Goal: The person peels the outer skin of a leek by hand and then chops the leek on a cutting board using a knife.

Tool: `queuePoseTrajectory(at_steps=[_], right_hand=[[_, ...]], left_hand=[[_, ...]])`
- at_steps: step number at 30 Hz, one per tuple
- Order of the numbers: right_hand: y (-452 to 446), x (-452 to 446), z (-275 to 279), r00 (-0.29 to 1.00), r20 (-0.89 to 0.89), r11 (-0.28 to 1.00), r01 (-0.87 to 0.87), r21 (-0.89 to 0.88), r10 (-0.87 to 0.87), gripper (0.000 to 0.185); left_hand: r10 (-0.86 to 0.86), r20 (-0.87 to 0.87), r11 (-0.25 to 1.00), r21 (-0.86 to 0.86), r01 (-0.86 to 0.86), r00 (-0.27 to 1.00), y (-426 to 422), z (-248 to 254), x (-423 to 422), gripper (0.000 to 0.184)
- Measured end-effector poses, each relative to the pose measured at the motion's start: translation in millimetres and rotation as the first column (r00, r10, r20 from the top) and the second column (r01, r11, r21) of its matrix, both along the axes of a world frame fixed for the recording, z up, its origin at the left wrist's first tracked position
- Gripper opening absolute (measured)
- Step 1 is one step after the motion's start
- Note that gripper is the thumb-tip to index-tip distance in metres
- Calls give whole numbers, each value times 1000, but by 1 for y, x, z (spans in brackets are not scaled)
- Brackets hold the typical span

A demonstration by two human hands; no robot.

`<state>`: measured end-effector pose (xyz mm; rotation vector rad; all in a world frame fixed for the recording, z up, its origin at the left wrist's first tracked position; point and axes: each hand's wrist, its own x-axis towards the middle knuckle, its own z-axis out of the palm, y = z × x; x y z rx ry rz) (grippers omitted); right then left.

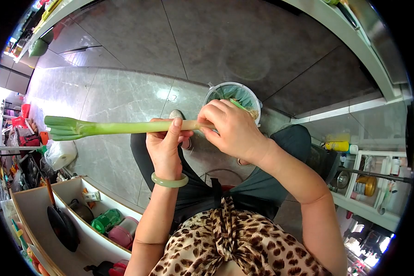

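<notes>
A long leek lies level across the view, its cut green leaves at the left and its pale end at the right. My left hand is closed around its stalk, thumb on top; a pale green bangle circles that wrist. The fingers of my right hand pinch the pale end, and the fingertips partly hide it. Beyond my right hand stands a white bin with a liner. A green strip shows behind the knuckles; whether the hand touches it I cannot tell.
At the lower left, an open drawer holds a black pan, a green bottle and pink containers. A white rack with jars stands at the right. Dark cabinet fronts rise beyond the grey tiled floor.
</notes>
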<state>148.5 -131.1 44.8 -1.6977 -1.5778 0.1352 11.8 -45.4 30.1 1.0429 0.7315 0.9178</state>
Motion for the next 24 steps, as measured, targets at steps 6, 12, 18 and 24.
queuePoseTrajectory(at_steps=[6, 12, 18, 24], right_hand=[[1, -6, 1, 997, 68, 995, 15, 101, -22, 14], [-3, -7, -5, 997, 77, 992, 7, 128, -17, 15], [-8, -1, 0, 998, -55, 997, 5, 74, -1, 17], [-9, -4, 4, 998, 58, 994, -26, 108, 20, 11]], left_hand=[[16, 24, 1000, -12, -16, 1000, -1, 3, 2, 21], [24, 15, 999, -41, -23, 1000, -3, 3, 2, 21], [7, 34, 1000, -8, -7, 999, -2, -1, 3, 21], [-8, 15, 1000, 19, 8, 1000, -6, 7, 1, 20]])
